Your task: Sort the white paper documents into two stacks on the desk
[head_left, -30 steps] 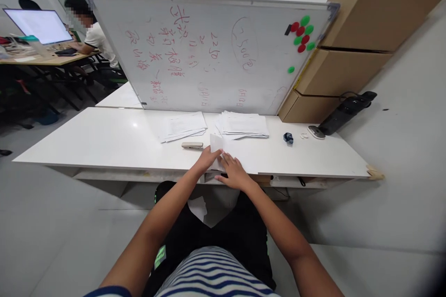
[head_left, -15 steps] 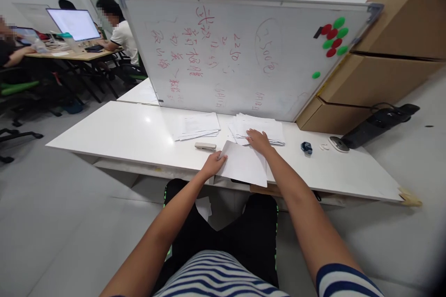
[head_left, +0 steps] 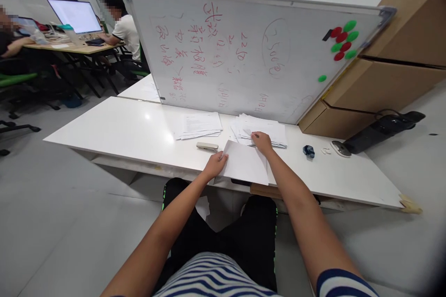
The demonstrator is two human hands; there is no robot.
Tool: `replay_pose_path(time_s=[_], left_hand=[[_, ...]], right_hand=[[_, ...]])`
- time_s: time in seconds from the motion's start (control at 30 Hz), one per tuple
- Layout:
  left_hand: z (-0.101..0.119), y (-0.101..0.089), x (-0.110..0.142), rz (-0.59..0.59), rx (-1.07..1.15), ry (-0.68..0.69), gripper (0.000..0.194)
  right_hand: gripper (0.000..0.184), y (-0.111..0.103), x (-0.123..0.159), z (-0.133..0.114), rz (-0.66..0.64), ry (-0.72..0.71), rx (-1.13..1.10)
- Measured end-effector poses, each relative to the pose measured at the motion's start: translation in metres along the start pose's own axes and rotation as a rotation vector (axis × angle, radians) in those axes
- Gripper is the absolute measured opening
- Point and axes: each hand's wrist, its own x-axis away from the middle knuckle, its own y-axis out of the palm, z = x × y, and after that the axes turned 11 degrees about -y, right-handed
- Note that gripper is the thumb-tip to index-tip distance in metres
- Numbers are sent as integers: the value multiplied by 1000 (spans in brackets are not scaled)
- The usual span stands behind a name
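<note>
Okay, your left hand [head_left: 213, 165] pinches the plain white paper sheet [head_left: 245, 162] at twelve o'clock; your right hand [head_left: 262, 142] looks nipped onto the ragged white paper stack [head_left: 272, 128], one o'clock; peel gently.

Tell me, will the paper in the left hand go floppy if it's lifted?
Probably floppy: the paper looks thin, and the left hand holds it only at one side. It's likely light, as little thickness shows. It might slide easily on the table, whose top looks smooth and shiny.
</note>
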Motion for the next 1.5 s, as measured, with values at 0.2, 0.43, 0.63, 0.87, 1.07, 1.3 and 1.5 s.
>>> replay_pose_path(time_s=[0.2, 0.43, 0.63, 0.87, 1.07, 1.3, 1.5], left_hand=[[-1, 1, -3, -14, 112, -64, 36], [-1, -4, -7, -92, 385, -69, 38], [2, -5, -5, -87, 416, -139, 51], [-4, -8, -9, -190, 219, -104, 48], [3, -12, 2, -202, 291, -87, 57], [29, -19, 11, -122, 321, 63, 51], [27, -9, 12, -59, 234, 23, 47]], right_hand=[[36, -18, 55, -47, 350, -206, 24], [32, 22, 172, -111, 159, -379, -104], [36, 53, 182, -122, 133, -348, -135], [40, 51, 182, -104, 10, -519, -74], [56, 9, 171, -74, 342, -167, -83], [91, -46, 125, -32, 415, 76, -876], [51, -22, 140, -48, 340, 243, -912]])
